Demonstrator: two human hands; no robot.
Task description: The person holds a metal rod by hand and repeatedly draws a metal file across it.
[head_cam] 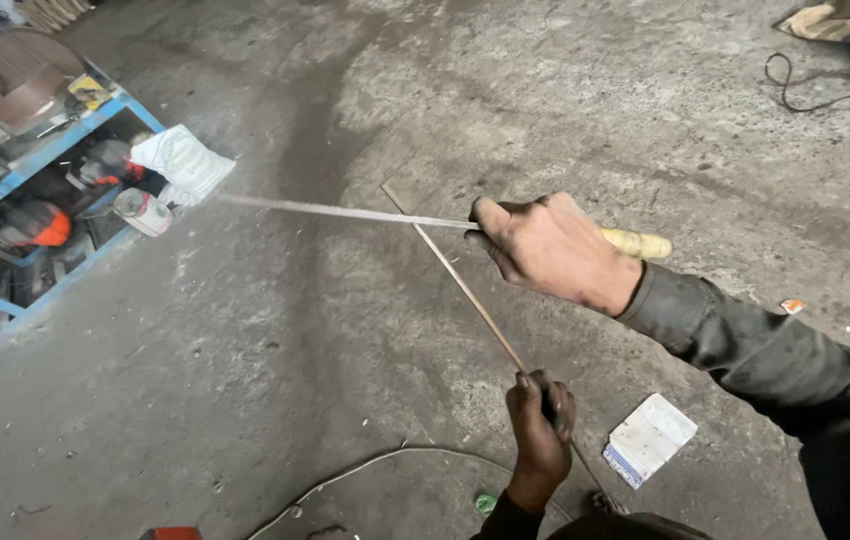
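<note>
The right hand (550,250) is clenched around the pale yellow wooden handle (637,243) of a long, flat grey metal file (345,211), whose blade runs leftward from the fist and lies across a thin, straight brownish metal rod (450,272). The handle's end pokes out behind the hand, toward the dark grey sleeve (745,345). The file crosses the rod near the rod's far end, the two touching at that crossing.

The left hand (539,420) sits below the file, its grip closed tight on the near part of the rod, thumb up along it. The rod slants from this fist up and away to the left, held above the grey concrete floor (245,380).

To the right of the left hand a small white rectangular card with a blue edge (649,438) lies flat on the floor. Well to the left of the file's tip stands a blue metal shelf frame (55,150) holding orange power tools, with a white cloth bundle (183,162) at its corner. A black cable (810,85) curls far beyond the right hand.
</note>
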